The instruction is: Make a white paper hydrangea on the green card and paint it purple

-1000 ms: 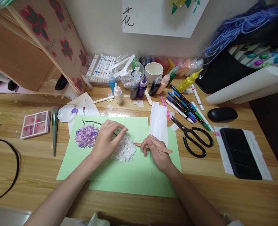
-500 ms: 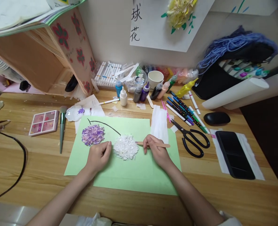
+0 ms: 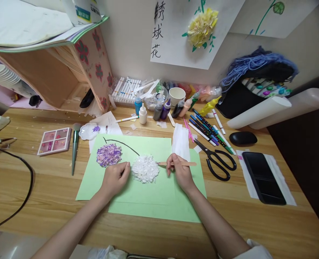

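My right hand (image 3: 182, 172) is closed around a wooden craft stick (image 3: 187, 164). The stick's left tip touches the right edge of a round cluster of white paper shreds (image 3: 145, 169). My left hand (image 3: 116, 178) rests as a loose fist on the green paper (image 3: 143, 196), just left of that cluster; no object shows in it. Above the fist lies a second cluster (image 3: 109, 155), purple and pink, partly covered at its lower edge by the hand. A curved black line (image 3: 123, 142) is drawn from near the purple cluster to the white one.
White tissue (image 3: 181, 141) and black-handled scissors (image 3: 215, 158) lie right of my right hand. Behind the paper stand paint bottles (image 3: 165, 109) and a paper cup (image 3: 177, 96). Pens (image 3: 206, 126), a mouse (image 3: 242, 138) and a phone (image 3: 263, 178) are right; a brush (image 3: 75, 149) and palette (image 3: 89, 131) left.
The camera view has tilted up slightly and shifted, showing more of the wall pictures. My hands, the stick and the paper clusters keep nearly the same places relative to each other.
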The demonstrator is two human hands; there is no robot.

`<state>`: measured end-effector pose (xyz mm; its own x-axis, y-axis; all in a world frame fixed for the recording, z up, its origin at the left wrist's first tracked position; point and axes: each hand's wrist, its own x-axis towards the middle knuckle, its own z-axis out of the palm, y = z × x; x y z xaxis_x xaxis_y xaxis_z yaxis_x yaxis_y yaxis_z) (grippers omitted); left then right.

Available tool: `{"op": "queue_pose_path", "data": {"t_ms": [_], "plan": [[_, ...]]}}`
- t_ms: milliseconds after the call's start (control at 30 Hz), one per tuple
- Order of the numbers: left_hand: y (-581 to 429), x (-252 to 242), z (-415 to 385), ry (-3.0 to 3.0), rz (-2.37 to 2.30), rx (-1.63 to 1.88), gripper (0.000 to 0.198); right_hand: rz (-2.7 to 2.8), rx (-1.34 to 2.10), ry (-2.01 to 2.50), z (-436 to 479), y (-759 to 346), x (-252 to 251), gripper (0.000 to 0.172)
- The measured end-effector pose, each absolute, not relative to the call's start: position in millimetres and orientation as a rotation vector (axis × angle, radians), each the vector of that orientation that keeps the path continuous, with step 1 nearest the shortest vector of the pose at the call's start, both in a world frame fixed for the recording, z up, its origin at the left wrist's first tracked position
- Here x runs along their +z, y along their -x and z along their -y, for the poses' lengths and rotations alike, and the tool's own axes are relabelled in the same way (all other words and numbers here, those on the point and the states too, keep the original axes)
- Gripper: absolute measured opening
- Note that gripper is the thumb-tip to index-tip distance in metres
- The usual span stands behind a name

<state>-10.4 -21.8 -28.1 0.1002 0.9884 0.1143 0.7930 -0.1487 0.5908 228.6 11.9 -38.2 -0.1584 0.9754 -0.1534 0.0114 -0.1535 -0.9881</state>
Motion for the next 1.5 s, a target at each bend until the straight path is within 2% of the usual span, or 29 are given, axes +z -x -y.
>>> {"op": "queue_pose_path", "data": {"t_ms": [433,767,967,1067,1167,1300,1500], "plan": [[11,-28,22,-2.007,-1.741,0.611,0.04,1.245,1.456,1.216,-12,-224,-39,0.049],[10,-30,27,-1.934,-1.765,0.755,0.04,1.133,1.335,1.24,-14,-228,-38,0.049],[55,-12,52,-1.634,-2.145,1.075,0.036,1.195,1.34,1.258,-5,-246,-22,0.034],[93,-16,62,-1.286,-2.424,0.987,0.033,1.198,1.441,1.259,2,-251,-23,0.032],[118,-29,68,-1.297,-2.283,0.865,0.046,1.155,1.537,1.239,3,-248,-28,0.032],[122,-36,70,-1.225,-2.108,0.826,0.049,1.15,1.499,1.256,0,-240,-25,0.033],[102,-28,69,-1.054,-1.966,1.046,0.053,1.185,1.336,1.291,-6,-247,-18,0.033]]}}
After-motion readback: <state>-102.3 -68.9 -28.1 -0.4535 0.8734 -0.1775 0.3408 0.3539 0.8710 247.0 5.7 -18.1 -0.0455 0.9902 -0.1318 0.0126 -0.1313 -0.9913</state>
